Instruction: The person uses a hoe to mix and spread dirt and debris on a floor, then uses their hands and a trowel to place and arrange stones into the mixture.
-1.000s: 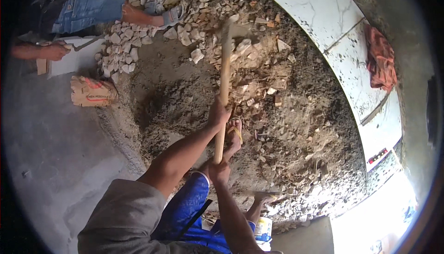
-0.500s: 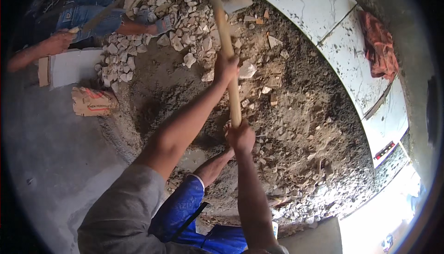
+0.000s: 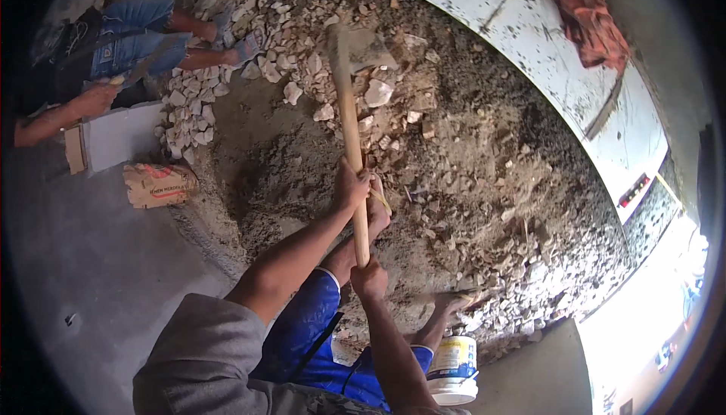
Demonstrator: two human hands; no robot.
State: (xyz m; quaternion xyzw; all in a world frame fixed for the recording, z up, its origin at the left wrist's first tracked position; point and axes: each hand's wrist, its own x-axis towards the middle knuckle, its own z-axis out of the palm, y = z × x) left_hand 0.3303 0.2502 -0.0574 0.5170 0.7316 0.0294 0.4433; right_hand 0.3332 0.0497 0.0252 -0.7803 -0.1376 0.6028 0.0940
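Observation:
A hoe with a long wooden handle [image 3: 349,124] and a broad metal blade [image 3: 369,50] reaches away from me over the rubble. My left hand [image 3: 352,187] grips the handle around its middle. Closer to my body, my right hand [image 3: 369,279] is wrapped round the handle's near end. The blade is among pale stones and loose soil [image 3: 484,150], beside a large white stone [image 3: 379,93]. Whether its edge is sunk in the soil I cannot tell. My bare feet and blue shorts [image 3: 302,332] show beneath my arms.
Another person [image 3: 140,37] sits at the far left, a hand around a long blade's handle. Broken stones [image 3: 193,109] and a torn brown paper bag [image 3: 160,185] lie nearby. White tiles [image 3: 522,52] with a reddish cloth [image 3: 586,18] border the right. A white bucket [image 3: 454,370] stands near my foot.
The hoe has come toward me, its blade now lower in the picture among the stones. Both hands moved nearer with it, still gripping. The view has shifted, and the bucket shows more fully.

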